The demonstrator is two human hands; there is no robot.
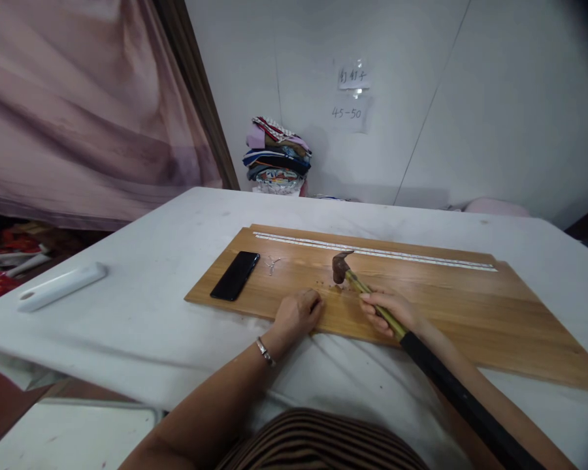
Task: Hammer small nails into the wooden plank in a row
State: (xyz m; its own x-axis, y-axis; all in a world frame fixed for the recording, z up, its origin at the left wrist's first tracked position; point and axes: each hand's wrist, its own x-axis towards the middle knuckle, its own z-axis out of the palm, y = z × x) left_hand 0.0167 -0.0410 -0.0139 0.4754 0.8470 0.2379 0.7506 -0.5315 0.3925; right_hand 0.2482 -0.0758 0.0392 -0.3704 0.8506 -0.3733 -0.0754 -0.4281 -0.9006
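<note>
My right hand (389,310) is closed around the upper handle of a claw hammer (372,297). The rusty head points up and to the left, just over the wooden board (451,307), near several tiny nails (330,285) on its surface. Whether the head touches the board, I cannot tell. On the board's near edge, my left hand (298,312) rests with fingers curled into a loose fist. Its inside is hidden. A small heap of loose nails (272,265) lies farther back, beside a black phone (236,275).
Two white printed strips (372,250) run along the board's far side. The board lies on a white-covered table (147,261), with a white handle-like object (61,286) at left. Folded clothes (278,156) are stacked behind, by the wall. A pink curtain (88,98) hangs at left.
</note>
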